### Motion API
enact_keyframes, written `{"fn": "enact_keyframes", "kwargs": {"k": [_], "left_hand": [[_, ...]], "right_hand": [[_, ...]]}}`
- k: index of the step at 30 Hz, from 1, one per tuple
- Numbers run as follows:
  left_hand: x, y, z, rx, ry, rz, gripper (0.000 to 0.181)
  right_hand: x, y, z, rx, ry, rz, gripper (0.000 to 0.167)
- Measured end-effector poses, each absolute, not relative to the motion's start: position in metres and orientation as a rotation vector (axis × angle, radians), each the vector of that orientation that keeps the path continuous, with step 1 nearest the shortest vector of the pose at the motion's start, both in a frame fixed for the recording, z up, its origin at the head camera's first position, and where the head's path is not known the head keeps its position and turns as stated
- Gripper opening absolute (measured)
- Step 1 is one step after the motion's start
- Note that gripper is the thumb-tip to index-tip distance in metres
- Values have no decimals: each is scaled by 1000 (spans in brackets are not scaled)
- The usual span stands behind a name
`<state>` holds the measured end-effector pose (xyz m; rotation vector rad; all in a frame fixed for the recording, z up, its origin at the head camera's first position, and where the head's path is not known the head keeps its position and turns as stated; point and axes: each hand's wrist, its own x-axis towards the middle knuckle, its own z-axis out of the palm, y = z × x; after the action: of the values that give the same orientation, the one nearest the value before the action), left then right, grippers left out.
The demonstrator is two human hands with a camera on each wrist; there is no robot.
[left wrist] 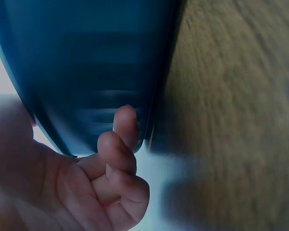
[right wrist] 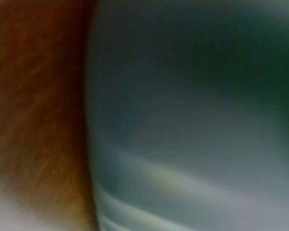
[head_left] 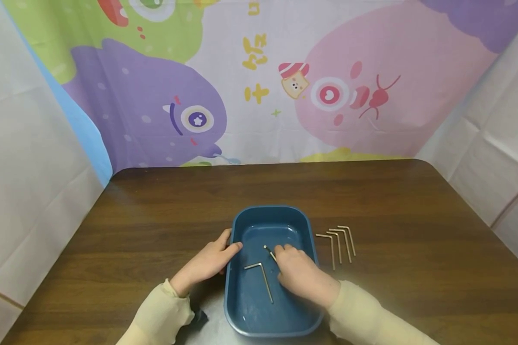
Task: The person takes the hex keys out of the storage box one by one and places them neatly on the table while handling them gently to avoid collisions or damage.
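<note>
A deep blue plastic tray stands on the table in front of me. My left hand grips its left wall, thumb over the rim and fingers against the outside; the left wrist view shows those fingers curled beside the tray wall. Inside the tray, my right hand pinches a metal hex key, whose short end sticks out at the left of the fingers; the rest is hidden by the hand. Another L-shaped hex key lies on the tray floor to the left of that hand. The right wrist view is too blurred for detail.
Several hex keys lie side by side on the brown wooden table, just right of the tray. Behind the table hangs a cartoon-printed cloth. Pale sheets hang along both sides.
</note>
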<state>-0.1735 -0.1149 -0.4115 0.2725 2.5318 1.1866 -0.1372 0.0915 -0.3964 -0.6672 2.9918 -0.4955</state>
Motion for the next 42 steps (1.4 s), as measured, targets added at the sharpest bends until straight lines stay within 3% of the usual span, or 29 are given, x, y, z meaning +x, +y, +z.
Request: {"fn": "enact_keyframes", "kwargs": {"k": [29, 42], "left_hand": [[-175, -114, -413, 290, 2535, 1189, 48], [-174, -115, -413, 304, 2529, 1196, 48]], "right_hand": [[-137, 100, -387, -687, 3090, -809, 30], [-145, 112, -372, -479, 3041, -951, 34]]}}
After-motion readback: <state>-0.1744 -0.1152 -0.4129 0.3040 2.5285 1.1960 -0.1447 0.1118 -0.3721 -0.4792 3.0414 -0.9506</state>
